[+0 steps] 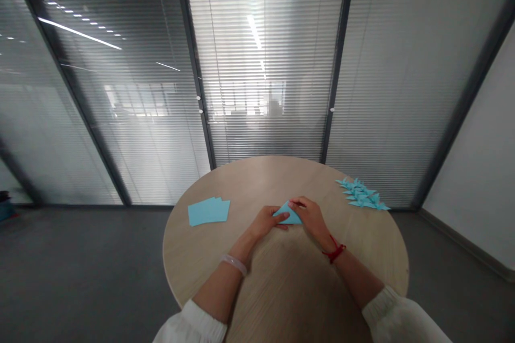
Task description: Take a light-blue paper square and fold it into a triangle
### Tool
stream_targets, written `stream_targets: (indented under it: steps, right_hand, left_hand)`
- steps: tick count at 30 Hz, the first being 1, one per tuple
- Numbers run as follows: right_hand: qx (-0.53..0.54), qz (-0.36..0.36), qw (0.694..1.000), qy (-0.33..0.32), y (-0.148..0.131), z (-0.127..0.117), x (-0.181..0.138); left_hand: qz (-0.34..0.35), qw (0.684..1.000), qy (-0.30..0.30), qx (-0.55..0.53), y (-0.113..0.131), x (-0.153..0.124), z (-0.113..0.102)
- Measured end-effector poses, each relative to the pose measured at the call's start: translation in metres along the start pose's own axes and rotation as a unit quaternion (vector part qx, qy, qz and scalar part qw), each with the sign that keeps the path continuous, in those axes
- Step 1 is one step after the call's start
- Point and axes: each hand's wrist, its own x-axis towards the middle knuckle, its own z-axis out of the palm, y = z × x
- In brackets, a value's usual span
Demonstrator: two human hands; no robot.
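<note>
A light-blue sheet of origami paper [293,218], folded into a triangle, is between my two hands above the middle of the round table. My left hand [269,221] grips its left side, the thumb lying across the front and fingers behind. At the upper right edge, my right hand [311,215] pinches the paper near its peak. Part of the paper is covered by my fingers.
A spread stack of flat light-blue paper sheets [209,211] lies on the left of the wooden table [269,177]. Toward the right edge sits a pile of folded blue paper cranes [363,194]. Glass partitions with blinds [265,134] stand behind the table.
</note>
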Motion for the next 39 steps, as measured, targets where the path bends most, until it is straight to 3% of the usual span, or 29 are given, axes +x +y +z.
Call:
stream_targets:
  steps: [8,16,20,26,39]
  right_hand:
    - [0.014,0.034,0.999,-0.005,0.003,-0.001,-0.001]
    - [0.051,0.08,0.995,0.009,0.004,-0.006,-0.001]
    - [0.083,0.092,0.992,-0.008,0.005,-0.005,0.0]
    - [0.101,0.085,0.991,-0.024,0.001,-0.004,-0.001]
    - [0.077,0.054,0.993,-0.072,0.005,-0.007,-0.003]
  left_hand:
    - [-0.02,1.0,0.013,-0.017,0.006,-0.002,0.003]
    - [-0.012,0.982,0.179,-0.063,0.016,-0.005,-0.001]
    - [0.014,0.97,0.221,-0.099,0.019,-0.005,-0.002]
    - [0.055,0.97,0.221,-0.088,0.024,-0.007,0.0]
    - [0.079,0.975,0.207,-0.035,0.019,-0.003,-0.005]
